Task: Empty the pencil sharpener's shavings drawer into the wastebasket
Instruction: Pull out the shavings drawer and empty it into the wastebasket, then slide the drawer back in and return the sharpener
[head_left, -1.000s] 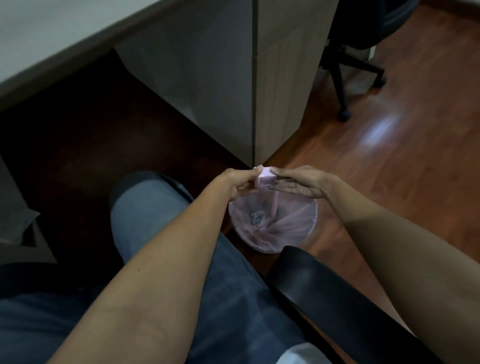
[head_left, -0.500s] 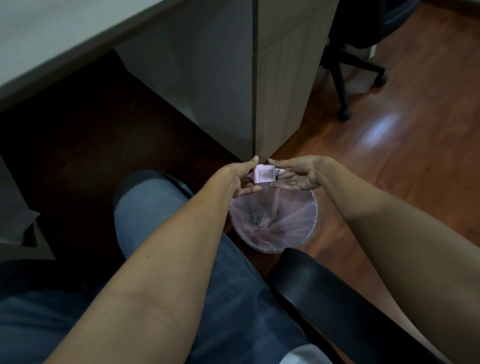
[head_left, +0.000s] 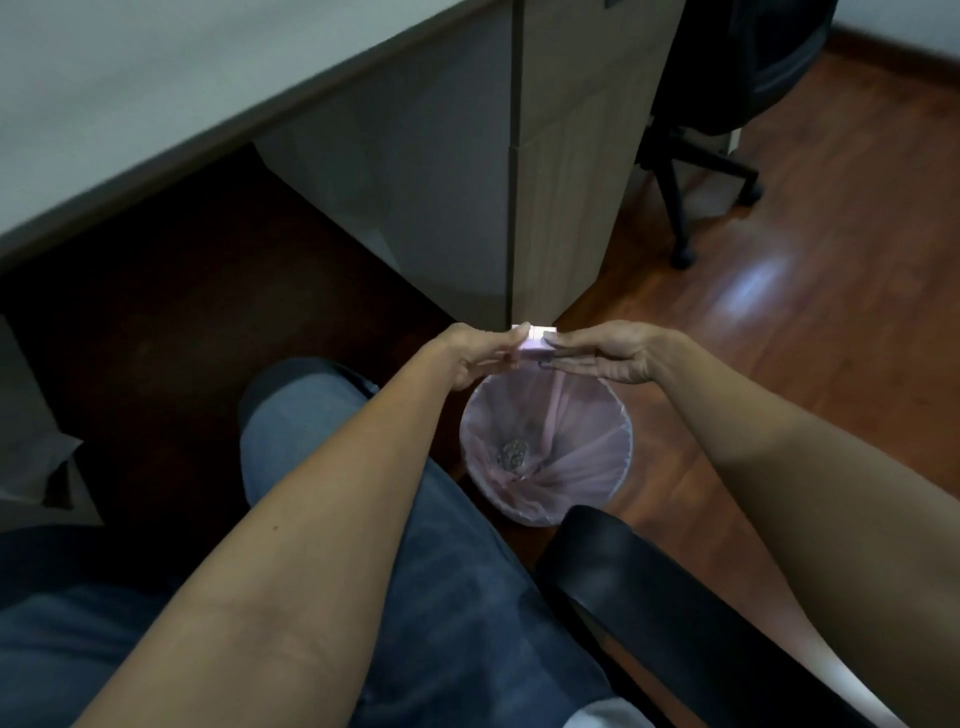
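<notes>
A small pale pink shavings drawer (head_left: 535, 344) is held in the air just beyond the far rim of the wastebasket (head_left: 621, 415). My left hand (head_left: 475, 356) pinches its left side with thumb and fingers. My right hand (head_left: 605, 353) lies flat, fingers stretched out and together, with the fingertips touching the drawer's right side. The wastebasket is round, lined with a thin pink bag, and a small grey clump lies at its bottom. The sharpener's body is not in view.
A desk top (head_left: 156, 93) runs along the upper left, with a wood-grain cabinet (head_left: 566, 156) beneath it just beyond the hands. A black office chair (head_left: 727, 104) stands at the upper right on the wood floor. My chair's black armrest (head_left: 675, 613) lies near the basket.
Both hands and the drawer have shifted slightly away from me, toward the basket's far rim. My right hand has flattened again against the drawer's side.
</notes>
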